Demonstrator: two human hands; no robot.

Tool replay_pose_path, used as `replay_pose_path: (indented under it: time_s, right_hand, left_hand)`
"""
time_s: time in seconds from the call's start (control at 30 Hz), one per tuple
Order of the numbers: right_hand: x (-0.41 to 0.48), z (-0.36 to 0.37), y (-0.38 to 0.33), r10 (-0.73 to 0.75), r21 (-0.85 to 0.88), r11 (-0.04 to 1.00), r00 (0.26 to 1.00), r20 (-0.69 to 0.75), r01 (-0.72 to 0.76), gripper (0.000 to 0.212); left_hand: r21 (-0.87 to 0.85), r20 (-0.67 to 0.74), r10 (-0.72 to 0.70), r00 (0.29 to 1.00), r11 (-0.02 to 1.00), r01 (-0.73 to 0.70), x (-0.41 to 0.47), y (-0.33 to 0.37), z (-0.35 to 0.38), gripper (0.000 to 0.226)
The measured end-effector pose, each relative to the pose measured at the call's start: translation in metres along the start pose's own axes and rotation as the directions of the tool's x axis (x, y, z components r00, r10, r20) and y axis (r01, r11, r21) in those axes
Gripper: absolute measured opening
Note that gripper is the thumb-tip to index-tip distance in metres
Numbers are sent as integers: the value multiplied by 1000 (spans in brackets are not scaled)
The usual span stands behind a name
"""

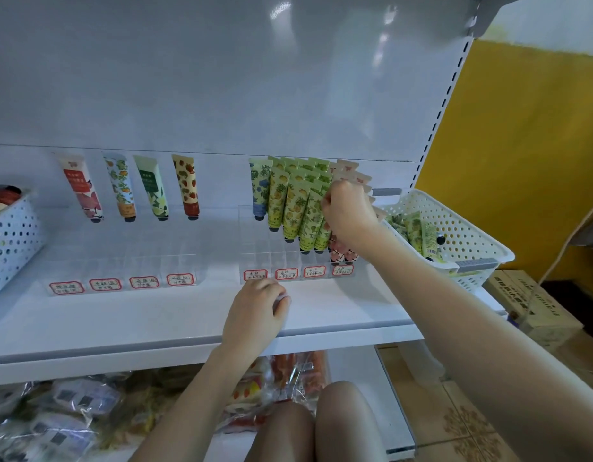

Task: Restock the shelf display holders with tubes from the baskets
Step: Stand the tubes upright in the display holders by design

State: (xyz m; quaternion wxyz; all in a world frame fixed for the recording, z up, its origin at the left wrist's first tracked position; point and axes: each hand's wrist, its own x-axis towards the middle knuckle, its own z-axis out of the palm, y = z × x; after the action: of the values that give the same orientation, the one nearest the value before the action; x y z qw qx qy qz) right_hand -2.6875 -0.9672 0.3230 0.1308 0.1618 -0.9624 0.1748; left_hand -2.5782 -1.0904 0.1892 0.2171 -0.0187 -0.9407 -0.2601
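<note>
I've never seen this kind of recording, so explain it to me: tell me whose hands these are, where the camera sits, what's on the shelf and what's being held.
There is no machine here: a person is restocking a shop shelf with bare hands. The one picture comes from a camera worn on the head, looking forward and down, so the arms reach in from below. On the white shelf stand two clear holders with labelled fronts. The left holder has four single tubes. The right holder carries green tubes and pink tubes. A white basket at the right has spare tubes. The right hand curls its fingers round the pink tubes. The left hand rests on the shelf; whether it holds anything cannot be told.
</note>
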Motion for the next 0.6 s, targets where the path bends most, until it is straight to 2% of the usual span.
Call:
replay_pose_path:
  time_s: [0.4, 0.6]
  right_hand:
    - [0, 1, 0, -48, -85, 995, 999, -1, 47, 17]
    - [0, -2, 2, -20, 67, 998, 1000, 18, 19, 16]
  left_hand:
    - [4, -25, 11, 1000, 1000, -11, -1, 3, 0, 15]
    - [-6, -26, 5, 1000, 1000, -6, -1, 3, 0, 16]
